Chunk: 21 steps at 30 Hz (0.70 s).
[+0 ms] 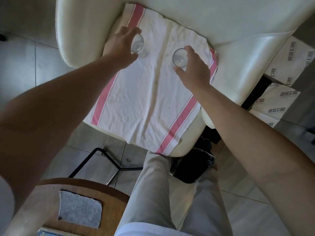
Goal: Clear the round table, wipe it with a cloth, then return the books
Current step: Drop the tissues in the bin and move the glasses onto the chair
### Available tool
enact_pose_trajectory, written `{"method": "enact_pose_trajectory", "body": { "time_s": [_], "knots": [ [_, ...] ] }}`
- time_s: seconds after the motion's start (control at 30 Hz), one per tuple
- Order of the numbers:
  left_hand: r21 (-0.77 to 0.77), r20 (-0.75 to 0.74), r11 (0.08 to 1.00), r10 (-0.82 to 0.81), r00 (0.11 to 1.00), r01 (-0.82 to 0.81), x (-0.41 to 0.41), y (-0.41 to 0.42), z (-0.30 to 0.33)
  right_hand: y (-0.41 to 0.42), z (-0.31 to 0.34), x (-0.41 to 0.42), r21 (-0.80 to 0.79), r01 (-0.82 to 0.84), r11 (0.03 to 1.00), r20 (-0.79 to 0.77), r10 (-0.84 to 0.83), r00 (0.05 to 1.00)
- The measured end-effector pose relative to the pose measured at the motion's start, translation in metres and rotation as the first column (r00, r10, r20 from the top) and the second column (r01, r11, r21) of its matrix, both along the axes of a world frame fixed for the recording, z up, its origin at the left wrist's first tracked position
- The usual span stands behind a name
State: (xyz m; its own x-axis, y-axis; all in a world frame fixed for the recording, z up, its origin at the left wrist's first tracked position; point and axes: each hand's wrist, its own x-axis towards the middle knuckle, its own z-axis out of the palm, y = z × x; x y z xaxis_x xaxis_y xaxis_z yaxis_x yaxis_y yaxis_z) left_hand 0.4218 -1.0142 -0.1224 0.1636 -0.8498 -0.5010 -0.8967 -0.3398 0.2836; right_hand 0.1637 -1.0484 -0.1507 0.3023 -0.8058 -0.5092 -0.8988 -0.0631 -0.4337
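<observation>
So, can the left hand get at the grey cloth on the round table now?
Probably not yet: the left hand grips a glass on the chair's towel. The grey cloth itself lies uncovered.

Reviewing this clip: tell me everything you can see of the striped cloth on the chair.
The cloth is white woven fabric with a broad pink stripe and thin dark lines near two opposite edges. It looks wrinkled and faintly stained. It lies spread flat over the seat of the cream chair, one corner hanging over the front edge. Two clear glasses stand on it: the left hand grips the left glass, the right hand grips the right glass.
</observation>
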Motion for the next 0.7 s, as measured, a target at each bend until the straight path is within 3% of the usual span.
{"method": "enact_pose_trajectory", "body": {
  "time_s": [0.43,0.7],
  "knots": [
    [-0.001,-0.011,1.0,-0.011,1.0,0.011,-0.005,-0.009,-0.001,-0.007,0.009,0.009,0.016,-0.111,0.994,-0.193,0.112,0.975],
    [0.054,0.049,0.997,-0.06,0.997,0.058,-0.006,-0.011,0.001,-0.003,0.013,0.006,0.027,-0.106,0.994,-0.17,0.109,0.979]
  ]
}}
